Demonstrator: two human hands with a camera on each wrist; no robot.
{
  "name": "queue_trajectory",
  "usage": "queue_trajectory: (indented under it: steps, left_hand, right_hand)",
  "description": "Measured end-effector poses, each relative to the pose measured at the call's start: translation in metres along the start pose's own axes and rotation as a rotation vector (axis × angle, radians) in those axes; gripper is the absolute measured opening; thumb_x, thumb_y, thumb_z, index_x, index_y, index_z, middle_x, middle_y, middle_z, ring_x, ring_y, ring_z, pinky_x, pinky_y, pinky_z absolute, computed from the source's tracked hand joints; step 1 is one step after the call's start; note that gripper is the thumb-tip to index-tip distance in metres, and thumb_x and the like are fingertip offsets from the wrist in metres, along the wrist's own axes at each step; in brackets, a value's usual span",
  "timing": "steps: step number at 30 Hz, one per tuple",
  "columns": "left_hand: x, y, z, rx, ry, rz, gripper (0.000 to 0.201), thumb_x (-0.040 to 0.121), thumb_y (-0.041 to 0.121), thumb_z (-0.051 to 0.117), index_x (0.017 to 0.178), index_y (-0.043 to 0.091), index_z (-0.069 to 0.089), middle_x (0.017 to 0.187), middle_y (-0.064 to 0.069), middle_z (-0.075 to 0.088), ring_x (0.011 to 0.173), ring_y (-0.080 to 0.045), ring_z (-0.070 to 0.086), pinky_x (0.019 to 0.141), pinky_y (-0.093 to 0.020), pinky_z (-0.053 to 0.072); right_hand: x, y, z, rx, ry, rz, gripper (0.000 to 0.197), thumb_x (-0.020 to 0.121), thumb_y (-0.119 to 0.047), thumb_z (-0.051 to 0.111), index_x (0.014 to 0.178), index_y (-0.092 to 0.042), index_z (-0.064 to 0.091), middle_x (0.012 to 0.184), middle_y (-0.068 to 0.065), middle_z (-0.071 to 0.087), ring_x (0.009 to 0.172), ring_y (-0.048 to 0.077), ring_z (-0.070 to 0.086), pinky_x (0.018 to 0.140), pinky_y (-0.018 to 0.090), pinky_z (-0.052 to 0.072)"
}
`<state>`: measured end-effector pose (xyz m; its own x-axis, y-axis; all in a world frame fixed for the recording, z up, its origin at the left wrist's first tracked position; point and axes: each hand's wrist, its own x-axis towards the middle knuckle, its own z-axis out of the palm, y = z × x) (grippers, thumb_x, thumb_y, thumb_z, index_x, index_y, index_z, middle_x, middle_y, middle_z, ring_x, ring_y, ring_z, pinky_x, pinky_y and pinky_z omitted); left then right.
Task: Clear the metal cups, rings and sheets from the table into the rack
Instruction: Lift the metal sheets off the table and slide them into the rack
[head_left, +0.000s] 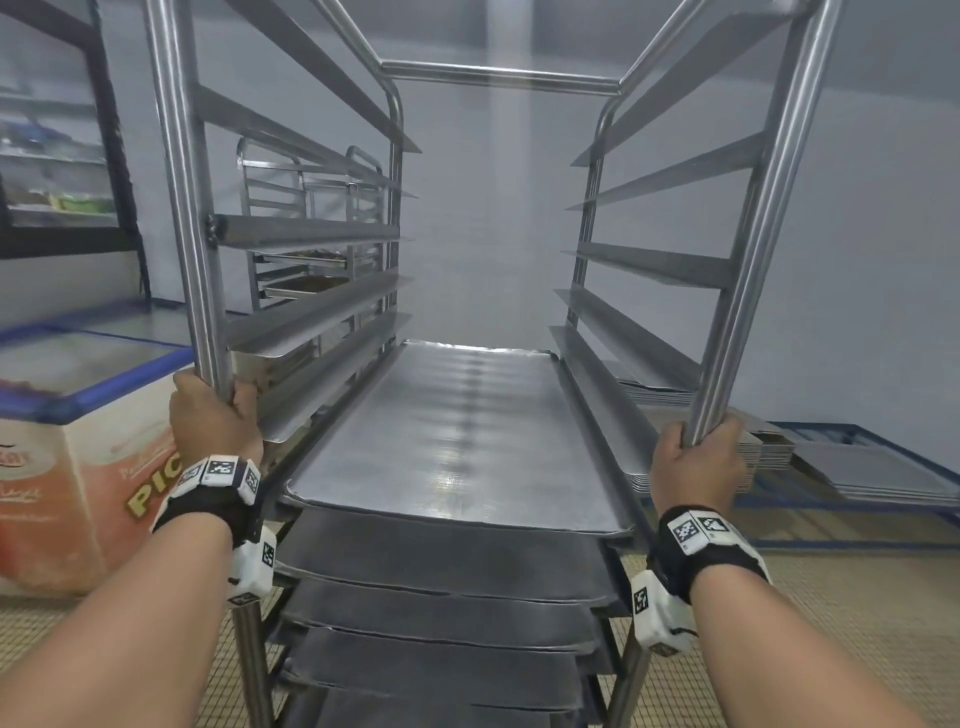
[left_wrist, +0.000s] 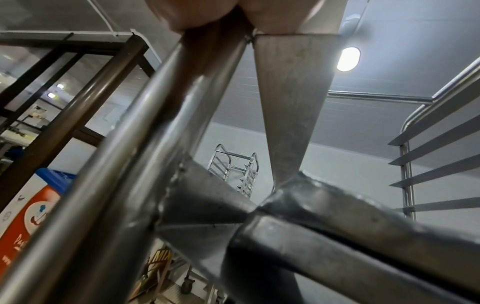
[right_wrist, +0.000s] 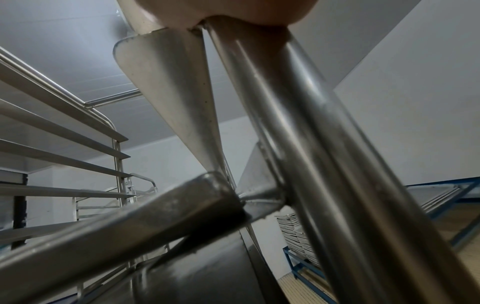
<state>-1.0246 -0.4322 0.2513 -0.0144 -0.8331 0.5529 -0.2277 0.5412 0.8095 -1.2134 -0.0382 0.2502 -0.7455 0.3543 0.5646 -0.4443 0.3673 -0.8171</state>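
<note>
Your left hand (head_left: 215, 415) was wrapped tight around the left front post of the tall shiny steel rack (head_left: 179, 171), and your right hand (head_left: 693, 460) was wrapped around the right front post, so your hands were far apart with the rack between them. Flat grey metal sheets (head_left: 457, 436) lay on the rack's side rails, one above another (the upper rails held none). A white and orange freezer chest (head_left: 67, 467) stood to the left, and more flat trays (head_left: 883, 473) were stacked on a low blue frame to the right.

Plain grey walls (head_left: 519, 218) rise over a tan tiled floor (head_left: 852, 597). A chest freezer (head_left: 62, 415) stands at nine o'clock; an oval ceiling lamp (left_wrist: 348, 59) glows.
</note>
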Motion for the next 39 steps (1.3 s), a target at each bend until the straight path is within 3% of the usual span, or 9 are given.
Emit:
queue_trajectory:
  steps: [2,6,11,14,20,26,29,34,39]
  left_hand:
    - [0.009,-0.003,0.016,0.003,-0.001,-0.005,0.029,0.097,0.019,0.053,0.109,-0.007,0.048,0.102,-0.034,0.058,0.09,-0.048,0.058,0.071,-0.05,0.044]
    - [0.025,-0.011,0.046,-0.008,0.007,-0.005,0.029,0.096,0.02,0.053,0.109,-0.006,0.048,0.103,-0.033,0.059,0.09,-0.048,0.059,0.074,-0.052,0.047]
    - [0.045,-0.018,0.08,-0.022,0.044,0.014,0.028,0.093,0.02,0.051,0.107,-0.004,0.047,0.103,-0.031,0.059,0.091,-0.047,0.057,0.076,-0.053,0.047]
    - [0.058,-0.022,0.101,-0.04,0.047,0.03,0.029,0.093,0.021,0.052,0.107,-0.004,0.047,0.102,-0.032,0.059,0.091,-0.047,0.057,0.075,-0.053,0.047]
    - [0.095,-0.036,0.142,-0.056,0.024,0.024,0.029,0.09,0.025,0.053,0.105,0.001,0.046,0.099,-0.029,0.06,0.087,-0.046,0.06,0.074,-0.054,0.052]
    - [0.134,-0.049,0.181,-0.053,-0.022,0.005,0.028,0.093,0.019,0.056,0.108,-0.003,0.048,0.099,-0.029,0.06,0.085,-0.044,0.059,0.068,-0.045,0.044]
    - [0.152,-0.056,0.207,-0.035,-0.034,0.03,0.031,0.094,0.022,0.06,0.105,-0.004,0.048,0.099,-0.031,0.058,0.088,-0.046,0.058,0.071,-0.048,0.044]
    - [0.183,-0.065,0.246,-0.038,-0.035,0.056,0.036,0.096,0.027,0.06,0.106,-0.006,0.049,0.097,-0.029,0.059,0.083,-0.042,0.057,0.066,-0.038,0.035]
    - [0.22,-0.082,0.291,-0.05,-0.052,0.028,0.034,0.095,0.031,0.059,0.106,0.001,0.048,0.095,-0.022,0.059,0.08,-0.039,0.059,0.068,-0.045,0.049]
  right_hand:
    - [0.009,0.005,0.018,-0.001,-0.008,0.011,0.022,0.095,-0.014,0.054,0.111,-0.001,0.046,0.064,0.001,0.046,0.053,0.021,0.045,0.059,0.03,0.037]
    - [0.025,0.012,0.052,0.007,-0.007,-0.013,0.022,0.094,-0.012,0.055,0.11,0.0,0.047,0.072,0.011,0.052,0.058,0.026,0.049,0.058,0.031,0.039]
    - [0.045,0.02,0.09,-0.007,0.003,-0.034,0.025,0.094,-0.012,0.054,0.113,0.003,0.048,0.076,0.013,0.054,0.062,0.026,0.048,0.06,0.028,0.036]
    - [0.057,0.025,0.112,-0.024,-0.006,-0.04,0.023,0.094,-0.011,0.053,0.11,0.003,0.047,0.076,0.015,0.053,0.062,0.027,0.049,0.054,0.026,0.032]
    - [0.07,0.028,0.166,-0.039,0.003,-0.012,0.025,0.093,-0.015,0.053,0.11,0.001,0.046,0.08,0.019,0.057,0.064,0.032,0.055,0.06,0.033,0.042]
    - [0.081,0.022,0.223,-0.055,0.007,0.019,0.022,0.093,-0.013,0.055,0.105,0.002,0.045,0.079,0.02,0.053,0.065,0.031,0.051,0.062,0.034,0.04]
    - [0.089,0.023,0.252,-0.051,0.016,0.022,0.023,0.093,-0.013,0.056,0.106,0.003,0.045,0.08,0.019,0.051,0.065,0.03,0.049,0.062,0.036,0.04]
    - [0.103,0.024,0.301,-0.053,0.027,0.027,0.02,0.092,-0.011,0.056,0.103,0.003,0.046,0.08,0.018,0.051,0.065,0.03,0.048,0.062,0.035,0.038]
    - [0.116,0.026,0.352,-0.034,0.041,0.003,0.017,0.091,-0.01,0.055,0.1,0.001,0.045,0.079,0.018,0.05,0.066,0.03,0.047,0.064,0.037,0.041]
